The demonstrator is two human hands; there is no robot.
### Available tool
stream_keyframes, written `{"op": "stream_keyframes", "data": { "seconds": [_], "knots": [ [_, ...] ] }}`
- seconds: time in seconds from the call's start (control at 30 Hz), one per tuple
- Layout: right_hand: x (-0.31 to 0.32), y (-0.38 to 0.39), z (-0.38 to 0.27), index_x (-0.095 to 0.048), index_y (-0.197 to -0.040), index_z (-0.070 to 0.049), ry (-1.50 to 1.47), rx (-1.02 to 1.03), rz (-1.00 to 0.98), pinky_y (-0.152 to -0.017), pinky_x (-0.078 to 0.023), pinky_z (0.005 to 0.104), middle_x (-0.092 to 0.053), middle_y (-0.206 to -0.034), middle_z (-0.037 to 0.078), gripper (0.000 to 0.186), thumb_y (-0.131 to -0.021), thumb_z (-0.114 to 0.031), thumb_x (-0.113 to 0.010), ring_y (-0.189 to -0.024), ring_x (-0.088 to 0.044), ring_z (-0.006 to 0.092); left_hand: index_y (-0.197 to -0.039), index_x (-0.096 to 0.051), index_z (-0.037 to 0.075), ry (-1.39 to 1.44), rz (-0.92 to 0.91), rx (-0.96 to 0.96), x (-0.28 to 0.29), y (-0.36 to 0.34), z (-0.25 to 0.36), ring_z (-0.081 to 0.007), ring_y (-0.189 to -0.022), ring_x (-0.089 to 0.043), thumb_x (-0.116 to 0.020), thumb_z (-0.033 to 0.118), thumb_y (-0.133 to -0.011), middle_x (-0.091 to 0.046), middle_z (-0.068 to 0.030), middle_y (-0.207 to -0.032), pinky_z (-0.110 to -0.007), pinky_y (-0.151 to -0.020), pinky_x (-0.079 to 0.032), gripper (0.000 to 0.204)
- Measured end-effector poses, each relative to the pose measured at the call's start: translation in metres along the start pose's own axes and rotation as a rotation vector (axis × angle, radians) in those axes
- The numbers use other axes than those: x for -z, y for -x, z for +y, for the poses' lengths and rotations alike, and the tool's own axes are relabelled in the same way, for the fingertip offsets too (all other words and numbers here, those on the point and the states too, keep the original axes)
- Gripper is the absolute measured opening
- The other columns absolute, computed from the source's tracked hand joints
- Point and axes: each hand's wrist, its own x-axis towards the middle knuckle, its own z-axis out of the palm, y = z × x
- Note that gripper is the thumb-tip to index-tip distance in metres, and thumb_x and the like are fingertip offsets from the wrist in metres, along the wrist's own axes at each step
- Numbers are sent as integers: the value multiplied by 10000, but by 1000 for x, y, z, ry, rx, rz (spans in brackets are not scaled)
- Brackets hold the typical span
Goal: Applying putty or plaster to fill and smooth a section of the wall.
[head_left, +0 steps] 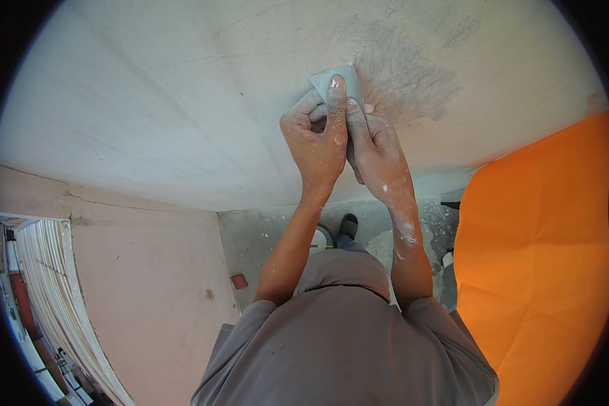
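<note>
A small, flat, pale blue-grey scraper blade [351, 82] is up against the wall [183, 122] in front of me, its corner pointing upward. My left hand [320, 139] is closed on it, thumb laid along its face and fingers curled behind. Close beside it, my right hand [381, 154] also grips the lower part, thumb pointing up; a handle, if there is one, is hidden by the hands. White dust and smears cover both hands and my right forearm. Just right of the blade, a rough grey scuffed patch [409, 74] marks the wall.
An orange sheet [534, 243] hangs at the right. On the left are a pinkish wall [149, 264] with a crack and a window-like opening with pale curtain folds [51, 271]. Below, a bucket [323, 237] stands by my shoe [348, 225] on the spattered floor [257, 230], near a small reddish block [239, 281].
</note>
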Motion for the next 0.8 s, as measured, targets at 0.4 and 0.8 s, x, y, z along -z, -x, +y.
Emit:
{"op": "stream_keyframes", "data": {
  "seconds": [0.4, 0.8],
  "knots": [
    [-3, 4, -3, -558, -729, -91, -52, -135, -35, -353, -233, 240, -419, -522, -60, 557, -1100, -477, -405, -390, -321, 26, -904, -748, -28, -98, 41, -1, 5, 3, 0, -34, -611, -573, -673, 235, -1016, -732, -76, -722, -198, -520, -431, 296],
    [-7, -1, -8, -532, -665, -10, -62, -98, 3, -498, -329, 329, -389, -536, -20, 617, -1113, -414, -403, -516, -360, 91, -811, -732, -39, -144, -38, 14, 9, -7, 9, -21, -601, -530, -706, 238, -991, -707, -39, -675, -207, -518, -426, 331]
  ]
}}
